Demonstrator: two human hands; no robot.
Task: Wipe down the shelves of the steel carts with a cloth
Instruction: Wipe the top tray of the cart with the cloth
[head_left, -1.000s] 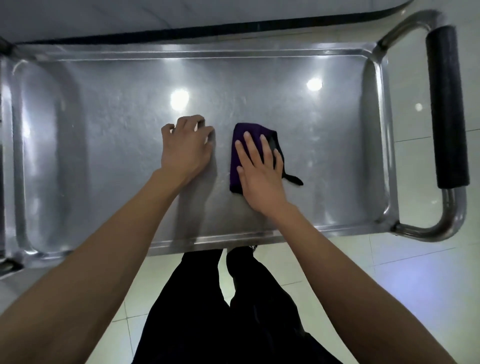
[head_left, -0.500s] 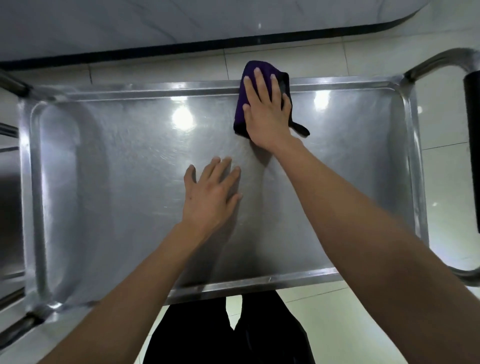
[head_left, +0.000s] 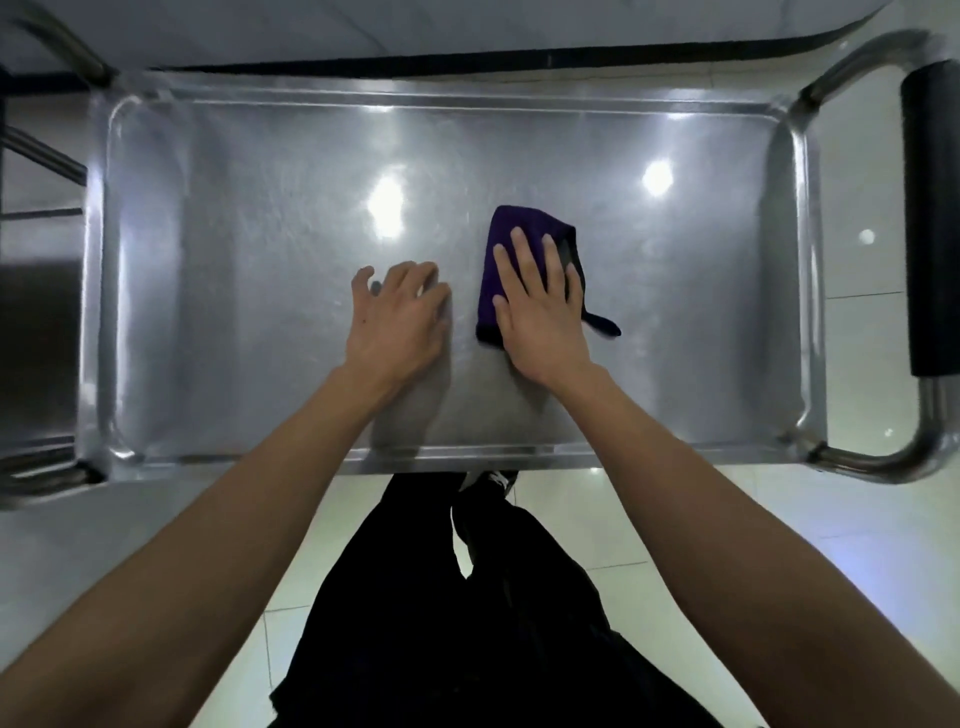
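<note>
The steel cart's top shelf (head_left: 234, 322) fills the view, a shiny tray with a raised rim. A folded purple cloth (head_left: 511, 226) lies near the shelf's middle. My right hand (head_left: 540, 306) presses flat on the cloth with straight fingers, and a dark strap of the cloth sticks out to its right. Just left of the cloth, my left hand (head_left: 397, 322) rests on the bare steel, fingers bent at the knuckles and holding nothing.
The cart's tubular handle with a black grip (head_left: 932, 218) juts out on the right. Part of another steel cart (head_left: 41, 291) stands at the left edge. White floor tiles surround the cart, and my dark trousers (head_left: 467, 597) are below the near rim.
My right hand has pulled the cloth back from the far rim to the shelf's middle. My left hand's fingers went from flat to bent, staying beside the cloth.
</note>
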